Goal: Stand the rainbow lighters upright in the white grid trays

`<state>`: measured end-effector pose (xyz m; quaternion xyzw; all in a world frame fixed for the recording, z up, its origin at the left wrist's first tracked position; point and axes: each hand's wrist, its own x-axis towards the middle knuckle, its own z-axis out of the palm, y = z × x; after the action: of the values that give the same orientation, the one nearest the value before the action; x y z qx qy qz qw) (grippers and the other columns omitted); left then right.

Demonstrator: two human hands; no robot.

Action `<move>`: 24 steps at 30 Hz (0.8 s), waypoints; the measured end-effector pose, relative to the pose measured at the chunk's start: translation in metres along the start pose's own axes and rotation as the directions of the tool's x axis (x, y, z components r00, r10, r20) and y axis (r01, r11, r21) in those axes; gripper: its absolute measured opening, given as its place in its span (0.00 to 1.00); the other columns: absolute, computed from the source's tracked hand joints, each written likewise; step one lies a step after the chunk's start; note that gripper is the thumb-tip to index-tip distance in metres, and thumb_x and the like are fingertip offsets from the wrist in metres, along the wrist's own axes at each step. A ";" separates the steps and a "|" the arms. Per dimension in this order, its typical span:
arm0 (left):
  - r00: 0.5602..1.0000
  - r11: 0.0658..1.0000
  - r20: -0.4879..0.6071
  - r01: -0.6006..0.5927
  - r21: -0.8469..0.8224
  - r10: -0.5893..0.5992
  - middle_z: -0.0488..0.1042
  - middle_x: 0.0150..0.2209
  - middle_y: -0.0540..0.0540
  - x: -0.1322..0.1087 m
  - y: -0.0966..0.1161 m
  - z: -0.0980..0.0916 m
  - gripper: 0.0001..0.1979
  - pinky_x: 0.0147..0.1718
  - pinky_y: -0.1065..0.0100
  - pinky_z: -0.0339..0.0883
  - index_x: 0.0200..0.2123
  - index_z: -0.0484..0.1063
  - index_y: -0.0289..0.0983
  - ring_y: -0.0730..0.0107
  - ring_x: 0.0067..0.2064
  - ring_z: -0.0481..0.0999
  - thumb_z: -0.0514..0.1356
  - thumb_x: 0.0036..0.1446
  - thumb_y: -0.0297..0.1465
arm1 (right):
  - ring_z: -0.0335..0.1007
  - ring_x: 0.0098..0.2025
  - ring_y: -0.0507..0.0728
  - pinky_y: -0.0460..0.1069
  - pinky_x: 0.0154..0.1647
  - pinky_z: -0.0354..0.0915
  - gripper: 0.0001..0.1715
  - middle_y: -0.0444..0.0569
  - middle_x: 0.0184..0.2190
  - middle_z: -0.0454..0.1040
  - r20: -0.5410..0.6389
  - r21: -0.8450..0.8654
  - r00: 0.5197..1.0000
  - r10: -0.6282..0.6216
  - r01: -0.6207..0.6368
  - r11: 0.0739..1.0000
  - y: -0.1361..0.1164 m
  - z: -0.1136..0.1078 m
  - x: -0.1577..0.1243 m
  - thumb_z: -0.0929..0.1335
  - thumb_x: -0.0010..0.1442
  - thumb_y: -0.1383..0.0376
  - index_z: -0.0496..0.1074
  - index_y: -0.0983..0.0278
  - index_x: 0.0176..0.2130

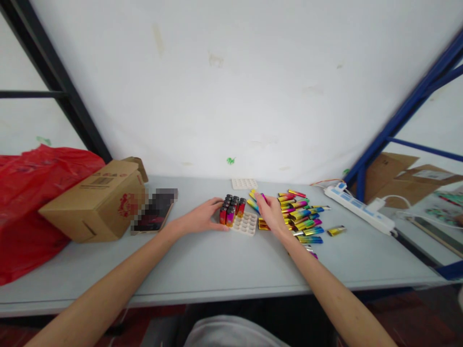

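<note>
Lighters stand clustered in the pale tray; left hand spread beside them, right hand apparently pinching a purple piece. Light, steady support should keep lighters from toppling.

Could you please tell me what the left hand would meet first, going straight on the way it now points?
The left hand would first meet the cluster of upright red and purple lighters with black tops; it may already touch them, though depth is unclear.
</note>
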<state>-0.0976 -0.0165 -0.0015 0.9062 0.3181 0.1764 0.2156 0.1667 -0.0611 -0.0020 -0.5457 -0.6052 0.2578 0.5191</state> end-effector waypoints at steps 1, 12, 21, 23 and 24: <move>1.000 1.000 0.001 0.002 0.003 -0.002 0.66 0.66 0.36 0.000 0.000 0.000 0.41 0.68 0.54 0.59 0.63 0.69 0.38 0.44 0.67 0.65 0.68 0.53 0.56 | 0.49 0.22 0.51 0.48 0.21 0.46 0.35 0.40 0.17 0.53 -0.028 -0.036 1.000 -0.010 0.009 0.999 -0.001 0.000 -0.001 0.64 0.63 0.37 0.57 0.59 0.20; 1.000 1.000 0.014 0.010 -0.005 -0.009 0.67 0.65 0.36 0.000 0.003 -0.001 0.41 0.67 0.54 0.59 0.64 0.68 0.38 0.46 0.66 0.67 0.69 0.54 0.54 | 0.51 0.24 0.52 0.49 0.25 0.46 0.29 0.40 0.17 0.56 -0.054 -0.107 0.993 -0.107 0.100 0.989 -0.006 -0.002 -0.007 0.64 0.64 0.46 0.58 0.60 0.20; 1.000 1.000 0.002 -0.006 -0.025 0.006 0.66 0.66 0.37 0.000 0.000 0.001 0.41 0.68 0.53 0.58 0.64 0.68 0.39 0.45 0.66 0.66 0.69 0.53 0.54 | 0.52 0.22 0.53 0.50 0.26 0.47 0.29 0.42 0.16 0.58 -0.040 -0.225 0.989 -0.145 0.132 0.965 -0.006 -0.002 -0.006 0.63 0.66 0.48 0.56 0.58 0.20; 1.000 1.000 0.011 0.002 -0.021 -0.001 0.66 0.66 0.36 0.001 -0.001 0.001 0.42 0.68 0.53 0.58 0.64 0.68 0.38 0.45 0.67 0.66 0.69 0.53 0.54 | 0.55 0.23 0.54 0.50 0.27 0.49 0.28 0.42 0.18 0.61 -0.017 -0.254 0.988 -0.152 0.143 0.957 -0.006 -0.002 -0.007 0.62 0.68 0.48 0.58 0.59 0.21; 1.000 1.000 0.014 0.003 -0.020 -0.003 0.66 0.66 0.36 0.001 -0.001 0.001 0.41 0.68 0.53 0.58 0.64 0.68 0.38 0.44 0.67 0.65 0.69 0.53 0.54 | 0.57 0.24 0.54 0.50 0.27 0.51 0.27 0.42 0.19 0.62 0.003 -0.271 0.987 -0.158 0.153 0.950 -0.006 -0.003 -0.007 0.62 0.69 0.48 0.59 0.59 0.23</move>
<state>-0.0969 -0.0158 -0.0024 0.9047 0.3161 0.1730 0.2272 0.1656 -0.0699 0.0021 -0.5645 -0.6708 0.1260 0.4642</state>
